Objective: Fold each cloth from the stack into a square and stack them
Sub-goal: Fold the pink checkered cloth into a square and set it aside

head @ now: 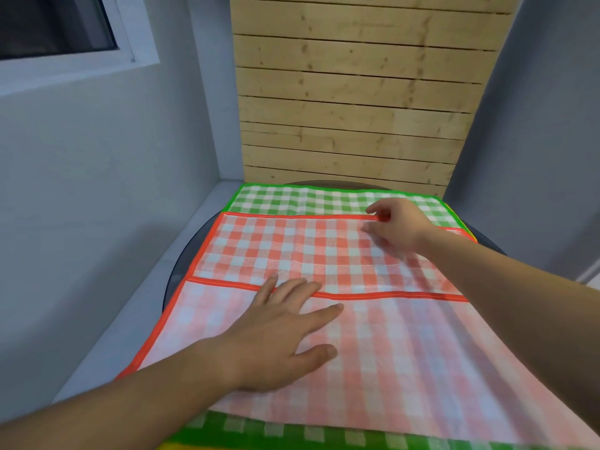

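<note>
Orange checked cloth (pixel 357 352), 1 pc, lies on top of 1 green checked cloth (pixel 292 198) on the round dark table (pixel 178 272). Its far part is folded over. 2 hands on it: L hand (pixel 279 339) presses flat w/ straight fingers, R hand (pixel 396 225) pinches the far red hem.

The scene is lit evenly by soft, diffuse light of moderate brightness. A dim, soft-edged shadow is cast on the orange checked cloth (pixel 373 352) along its right side. The right hand (pixel 397 224) is slightly smeared by motion. The green checked cloth (pixel 292 433) at the bottom edge is rendered out of focus. The plank wall (pixel 357 92) is bowed by wide-angle distortion, and the window (pixel 55 24) is shown dark.
</note>
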Demonstrator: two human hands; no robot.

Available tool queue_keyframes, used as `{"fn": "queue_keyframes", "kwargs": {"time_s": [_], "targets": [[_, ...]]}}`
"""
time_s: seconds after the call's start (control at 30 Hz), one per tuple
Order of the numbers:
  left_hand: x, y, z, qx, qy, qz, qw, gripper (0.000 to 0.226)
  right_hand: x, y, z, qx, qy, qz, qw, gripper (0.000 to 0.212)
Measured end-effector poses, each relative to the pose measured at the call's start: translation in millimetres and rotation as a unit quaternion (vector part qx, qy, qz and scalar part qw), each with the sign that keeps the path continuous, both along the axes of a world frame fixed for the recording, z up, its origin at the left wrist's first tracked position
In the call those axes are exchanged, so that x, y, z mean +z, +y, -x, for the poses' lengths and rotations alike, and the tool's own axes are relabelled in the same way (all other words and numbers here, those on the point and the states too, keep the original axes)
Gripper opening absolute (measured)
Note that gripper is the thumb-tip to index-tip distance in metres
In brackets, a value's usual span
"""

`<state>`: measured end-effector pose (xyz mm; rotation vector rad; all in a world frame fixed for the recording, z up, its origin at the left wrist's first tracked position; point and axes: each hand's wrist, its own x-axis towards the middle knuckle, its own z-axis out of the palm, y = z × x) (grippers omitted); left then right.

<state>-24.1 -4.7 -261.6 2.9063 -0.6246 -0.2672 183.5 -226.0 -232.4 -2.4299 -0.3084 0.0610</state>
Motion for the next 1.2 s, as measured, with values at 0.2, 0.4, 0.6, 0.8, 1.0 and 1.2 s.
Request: {"fn": "queue_keyframes", "kwargs": {"time_s": [0.2, 0.4, 0.6, 0.8, 1.0, 1.2], "targets": [[0.2, -1.6, 2.5, 0.007, -0.035, -0.012, 0.999, 0.067, 33.3, -0.2, 16.6, 0.011, -0.109, 0.007, 0.994, 0.009], [27.4, -8.9, 12.7, 0.016, -0.155, -0.008, 0.988, 0.086, 75.9, -12.3, 77.8, 0.054, -0.172, 0.027, 0.983, 0.010], [77.2, -16.5, 30.2, 0.007, -0.366, 0.035, 0.930, 0.075, 94.2, -33.1, 160.2, 0.089, -0.232, 0.099, 0.964, 0.009], [85.2, -32.6, 61.3, -0.042, -0.337, -0.001, 0.940, 0.063, 68.2, -47.7, 227.6, 0.136, -0.225, 0.130, 0.956, 0.006], [47.5, -28.0, 65.3, -0.055, -0.044, -0.104, 0.992, 0.067, 1.9, -58.2, 251.3, 0.166, -0.134, 0.094, 0.972, 0.009], [17.2, -19.6, 61.9, -0.083, 0.014, -0.099, 0.991, 0.065, -23.2, -61.2, 262.7, 0.171, -0.128, 0.109, 0.971, 0.015]]}}
